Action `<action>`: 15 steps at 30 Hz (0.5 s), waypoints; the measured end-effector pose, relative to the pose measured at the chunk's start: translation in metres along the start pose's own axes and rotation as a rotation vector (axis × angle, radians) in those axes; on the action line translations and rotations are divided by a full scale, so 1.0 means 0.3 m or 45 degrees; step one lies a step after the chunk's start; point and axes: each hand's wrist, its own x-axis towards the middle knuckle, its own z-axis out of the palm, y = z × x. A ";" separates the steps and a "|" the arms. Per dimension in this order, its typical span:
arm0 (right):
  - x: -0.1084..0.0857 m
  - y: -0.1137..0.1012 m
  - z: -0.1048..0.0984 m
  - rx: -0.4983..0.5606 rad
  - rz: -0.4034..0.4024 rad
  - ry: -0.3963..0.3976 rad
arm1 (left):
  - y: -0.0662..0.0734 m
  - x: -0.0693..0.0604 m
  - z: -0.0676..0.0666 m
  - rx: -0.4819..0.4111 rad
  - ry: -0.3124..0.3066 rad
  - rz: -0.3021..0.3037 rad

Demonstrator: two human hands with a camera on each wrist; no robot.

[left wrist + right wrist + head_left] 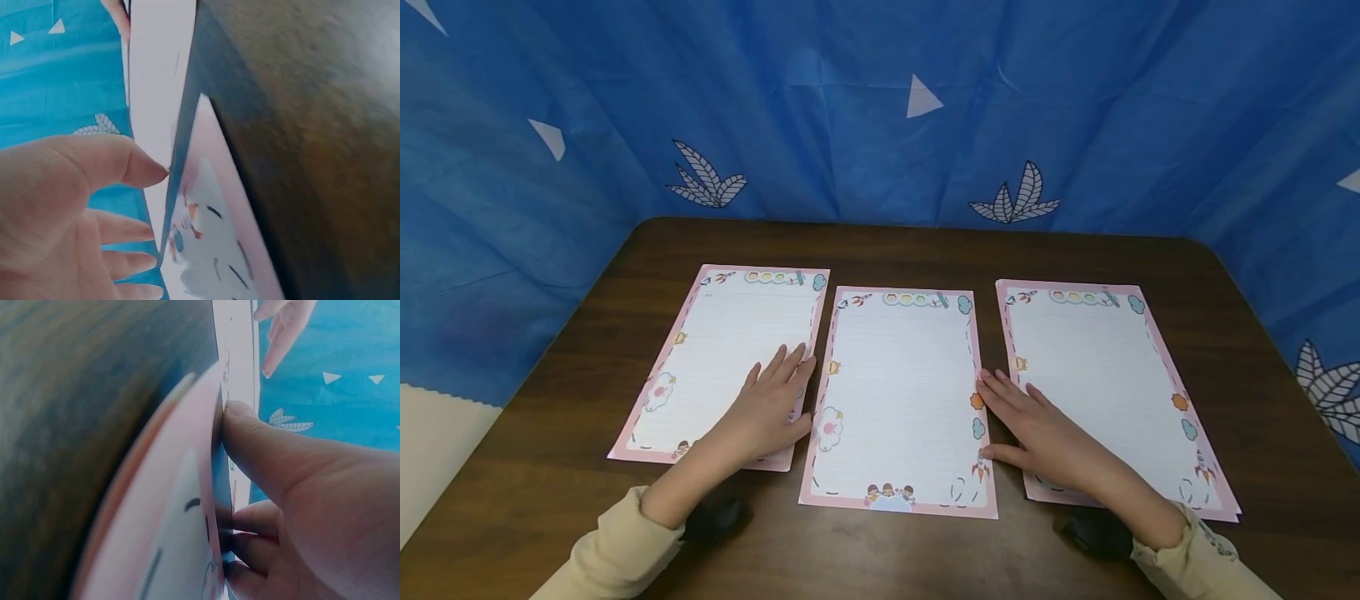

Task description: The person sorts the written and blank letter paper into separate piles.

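Observation:
Three pink-bordered sheets of lined paper lie side by side: a left sheet (722,358), a middle sheet (902,392) and a right sheet (1090,367). My left hand (767,408) lies over the left sheet's right part, its thumb close to the middle sheet's left edge. On the other side, my right hand (1037,433) touches the middle sheet's right edge with thumb and fingertips, its palm over the right sheet. Both hands have extended fingers and grip nothing. The left wrist view shows the thumb (137,165) at the middle sheet's edge (159,94).
A dark brown wooden table (917,558) bears the sheets. Another paper edge (119,481) shows beneath the right sheet. Behind the table hangs a blue cloth (865,125) with white triangles and leaves. Dark objects (1097,533) sit beneath the wrists.

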 end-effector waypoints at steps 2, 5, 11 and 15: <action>0.001 -0.001 0.001 0.000 -0.002 0.001 | 0.004 0.001 -0.006 0.021 -0.023 0.029; 0.001 -0.002 0.002 0.000 -0.003 0.000 | 0.006 -0.001 -0.028 0.098 -0.106 0.084; 0.002 -0.002 0.001 -0.015 -0.004 -0.001 | -0.002 0.002 -0.061 0.329 -0.231 0.184; 0.000 0.000 0.001 -0.021 -0.005 -0.001 | 0.001 0.008 -0.054 0.361 -0.240 0.199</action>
